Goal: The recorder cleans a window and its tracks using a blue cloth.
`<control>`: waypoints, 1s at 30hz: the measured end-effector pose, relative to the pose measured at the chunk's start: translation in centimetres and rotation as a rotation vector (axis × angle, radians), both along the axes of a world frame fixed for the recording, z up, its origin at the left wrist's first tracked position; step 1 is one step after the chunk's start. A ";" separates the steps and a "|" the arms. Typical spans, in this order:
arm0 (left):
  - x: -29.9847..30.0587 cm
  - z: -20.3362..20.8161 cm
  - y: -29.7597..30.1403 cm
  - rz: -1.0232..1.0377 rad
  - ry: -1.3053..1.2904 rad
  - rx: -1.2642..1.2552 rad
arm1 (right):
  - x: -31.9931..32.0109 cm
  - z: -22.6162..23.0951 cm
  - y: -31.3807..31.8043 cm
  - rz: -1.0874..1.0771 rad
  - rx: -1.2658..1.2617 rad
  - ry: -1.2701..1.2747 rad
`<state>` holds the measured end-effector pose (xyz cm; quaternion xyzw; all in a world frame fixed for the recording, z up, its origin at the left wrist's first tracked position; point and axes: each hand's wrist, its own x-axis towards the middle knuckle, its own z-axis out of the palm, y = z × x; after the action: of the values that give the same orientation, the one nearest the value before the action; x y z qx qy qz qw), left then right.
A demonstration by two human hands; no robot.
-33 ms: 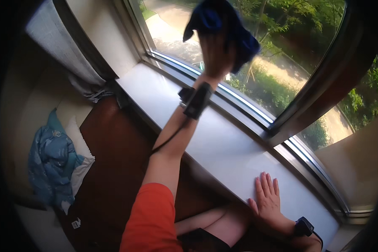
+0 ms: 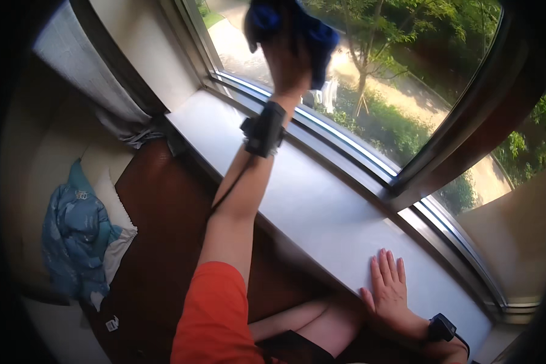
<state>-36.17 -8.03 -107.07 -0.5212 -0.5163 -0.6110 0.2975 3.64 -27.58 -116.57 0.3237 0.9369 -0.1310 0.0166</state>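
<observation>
My left hand [image 2: 287,64] is raised to the window pane [image 2: 406,115] with a dark blue cloth [image 2: 323,45] under its palm and fingers. Part of the cloth hangs out on both sides of the hand, and its fingertips are hidden in the dark folds. At the lower right, my right hand [image 2: 389,294] lies flat on the white windowsill [image 2: 321,212], fingers stretched out, holding nothing.
The metal window frame [image 2: 346,151] runs along the sill, with a thick upright post [image 2: 443,148] at right. A grey curtain [image 2: 97,73] hangs at left. Blue fabric [image 2: 73,230] and a small white tag [image 2: 111,323] lie by the brown floor [image 2: 158,242].
My left hand and the cloth have moved left and slightly up across the window pane. My right hand stays in place on the sill.
</observation>
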 end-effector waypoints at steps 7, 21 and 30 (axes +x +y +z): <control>-16.3 -0.3 3.2 -0.448 -0.950 0.086 | -0.1 -0.2 0.5 0.038 -0.019 -0.055; 21.8 -9.3 -8.8 -0.525 -0.708 -0.669 | -0.5 -1.7 -0.4 -0.019 0.171 0.232; 23.6 -1.0 -21.6 -2.002 -1.203 -0.531 | 4.7 6.3 -3.6 -0.459 -0.508 1.190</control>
<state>-12.57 -29.63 -108.05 -0.3674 -0.0481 -0.5915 -0.7162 8.38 -31.20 -110.24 0.3732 0.6346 -0.5022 -0.4537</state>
